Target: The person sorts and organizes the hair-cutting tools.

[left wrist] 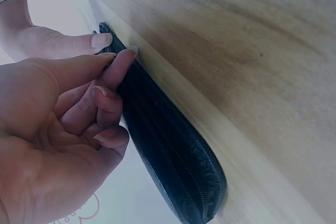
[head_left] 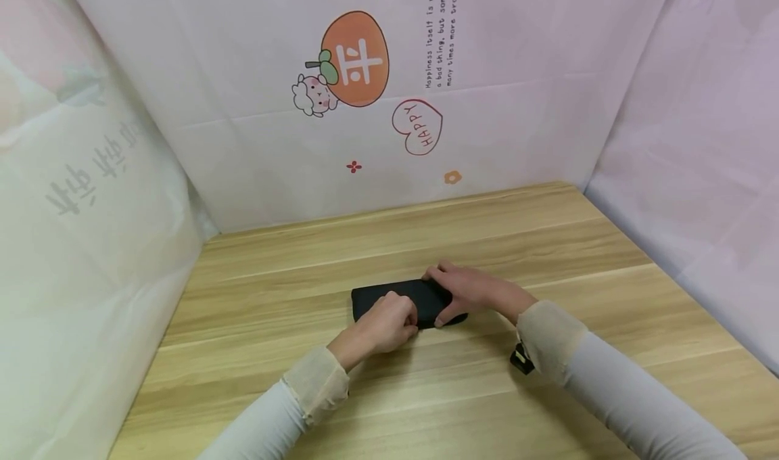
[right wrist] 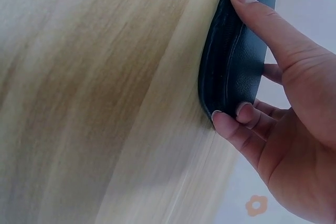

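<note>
A black zippered pouch (head_left: 431,299) lies on the wooden table with its long zipper side toward me. My left hand (head_left: 385,321) is at the middle of that near side. In the left wrist view, its thumb and index finger pinch the small dark zipper pull, mostly hidden by the fingertips, while the other fingers curl in. The zipper (left wrist: 165,156) teeth run along the pouch's edge. My right hand (head_left: 470,289) grips the pouch's right end. Its thumb presses beside the zipper and its fingers reach round the far side and end, as the right wrist view shows.
The wood-grain table (head_left: 274,277) extends around the pouch on all sides. A white printed cloth (head_left: 262,155) hangs behind the table's back edge, with more white cloth at left and right. A small black device (head_left: 521,359) sits at my right sleeve cuff.
</note>
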Tool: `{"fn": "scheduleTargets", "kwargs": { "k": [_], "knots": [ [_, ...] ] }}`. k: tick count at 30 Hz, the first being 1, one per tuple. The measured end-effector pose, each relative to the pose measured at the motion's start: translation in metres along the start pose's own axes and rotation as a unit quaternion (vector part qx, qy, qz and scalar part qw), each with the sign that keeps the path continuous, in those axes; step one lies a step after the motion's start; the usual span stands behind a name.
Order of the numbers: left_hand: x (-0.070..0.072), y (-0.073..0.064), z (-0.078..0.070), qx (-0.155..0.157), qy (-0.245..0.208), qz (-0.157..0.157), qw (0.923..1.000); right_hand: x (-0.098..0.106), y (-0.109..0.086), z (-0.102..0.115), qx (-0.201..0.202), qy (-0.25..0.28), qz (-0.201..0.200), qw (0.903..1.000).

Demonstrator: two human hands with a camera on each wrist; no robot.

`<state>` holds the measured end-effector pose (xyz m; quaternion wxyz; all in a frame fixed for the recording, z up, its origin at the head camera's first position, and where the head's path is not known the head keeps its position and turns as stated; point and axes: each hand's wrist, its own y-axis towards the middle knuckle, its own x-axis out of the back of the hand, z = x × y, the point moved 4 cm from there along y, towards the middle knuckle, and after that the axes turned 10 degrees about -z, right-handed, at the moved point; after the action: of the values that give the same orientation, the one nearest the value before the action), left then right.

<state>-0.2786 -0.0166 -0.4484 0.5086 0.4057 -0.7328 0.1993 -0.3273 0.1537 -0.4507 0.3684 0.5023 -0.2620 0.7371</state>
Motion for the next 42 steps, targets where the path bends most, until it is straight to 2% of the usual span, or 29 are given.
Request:
{"fn": "scheduleTargets", "kwargs": {
  "k": [23,33,42],
  "knots": [
    [0.003,-0.007,0.001,0.009,-0.001,-0.007,0.9999,0.0,0.001,-0.002,-0.016,0.012,0.014,0.9997],
    [0.005,-0.01,0.0,-0.001,-0.005,-0.014,0.9999,-0.001,0.001,-0.002,-0.012,0.015,0.011,0.9998],
    [0.007,-0.015,0.008,0.002,-0.001,-0.02,0.9998,-0.002,0.003,-0.002,-0.013,0.012,0.011,0.9998]
  ]
}}
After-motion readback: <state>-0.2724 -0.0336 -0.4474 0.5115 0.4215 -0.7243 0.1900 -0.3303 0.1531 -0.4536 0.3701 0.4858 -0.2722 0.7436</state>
